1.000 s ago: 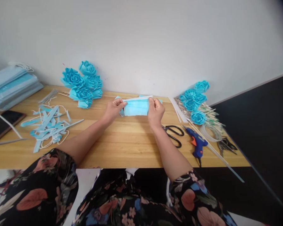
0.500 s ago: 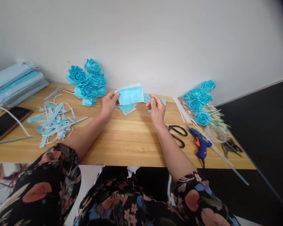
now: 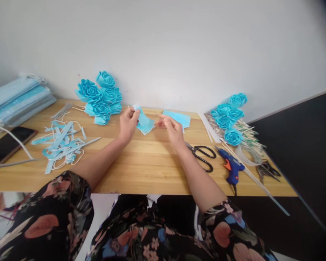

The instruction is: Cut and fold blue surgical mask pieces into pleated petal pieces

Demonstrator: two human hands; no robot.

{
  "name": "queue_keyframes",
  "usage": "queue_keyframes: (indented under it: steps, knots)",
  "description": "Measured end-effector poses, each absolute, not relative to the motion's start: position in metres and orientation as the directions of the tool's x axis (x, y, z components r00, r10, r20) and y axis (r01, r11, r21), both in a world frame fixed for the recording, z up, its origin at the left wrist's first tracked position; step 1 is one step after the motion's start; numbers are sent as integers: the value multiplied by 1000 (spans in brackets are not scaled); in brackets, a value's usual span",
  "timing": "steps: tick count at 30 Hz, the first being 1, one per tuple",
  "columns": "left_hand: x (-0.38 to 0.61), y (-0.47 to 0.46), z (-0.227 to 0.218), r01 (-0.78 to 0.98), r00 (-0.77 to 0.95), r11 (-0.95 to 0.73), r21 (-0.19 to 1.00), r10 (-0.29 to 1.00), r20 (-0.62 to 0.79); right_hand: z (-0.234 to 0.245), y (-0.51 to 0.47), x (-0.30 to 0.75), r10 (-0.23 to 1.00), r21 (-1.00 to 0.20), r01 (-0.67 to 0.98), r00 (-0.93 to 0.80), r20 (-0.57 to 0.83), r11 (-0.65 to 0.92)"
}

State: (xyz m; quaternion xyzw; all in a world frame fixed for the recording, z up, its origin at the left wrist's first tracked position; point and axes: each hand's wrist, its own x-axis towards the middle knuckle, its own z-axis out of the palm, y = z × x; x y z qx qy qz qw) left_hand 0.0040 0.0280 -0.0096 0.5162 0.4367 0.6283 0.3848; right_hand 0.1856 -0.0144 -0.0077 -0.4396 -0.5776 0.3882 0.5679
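My left hand [image 3: 128,124] is closed in a pinch on a light blue mask fabric piece [image 3: 141,115], which bends down to the right. Some of the blue below it may be another piece lying on the table; where one ends I cannot tell. My right hand [image 3: 173,129] is just right of the fabric, fingertips pointing left towards its edge. Those fingertips are blurred, so whether they grip anything is unclear. Behind the right hand lies a flat blue fabric rectangle [image 3: 180,117]. Black-handled scissors [image 3: 205,152] rest beside my right forearm, their blades partly covered.
Blue fabric roses [image 3: 99,95] stand at back left, with more roses [image 3: 229,116] at right. Cut strips and loops [image 3: 62,141], a phone [image 3: 12,143] and stacked masks [image 3: 19,98] occupy the left. A blue glue gun [image 3: 232,165], clear tape [image 3: 248,155] and pliers [image 3: 267,169] lie right.
The fabric in my left hand was spread out flat and upright; now it hangs bent and narrower. My right hand has moved left, uncovering more of the fabric rectangle behind it.
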Motion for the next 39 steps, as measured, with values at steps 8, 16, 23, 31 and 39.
queue_keyframes:
  steps: [8,16,23,31,39]
  knots:
    - [18,-1,-2,99,315,-525,845,823,474,-14,-15,177,945,-942,98,-102,311,321]
    - [11,15,-10,113,31,-488,865,872,488,-16,-7,186,929,-945,134,187,320,299]
    - [11,30,-22,-248,235,-119,961,955,179,-10,-12,182,955,-958,-56,110,274,281]
    - [4,41,-22,-311,71,-165,936,978,197,-15,-9,184,951,-960,37,129,280,277]
    - [-5,37,0,-129,-57,-309,942,951,304,-13,-6,188,951,-956,174,163,264,236]
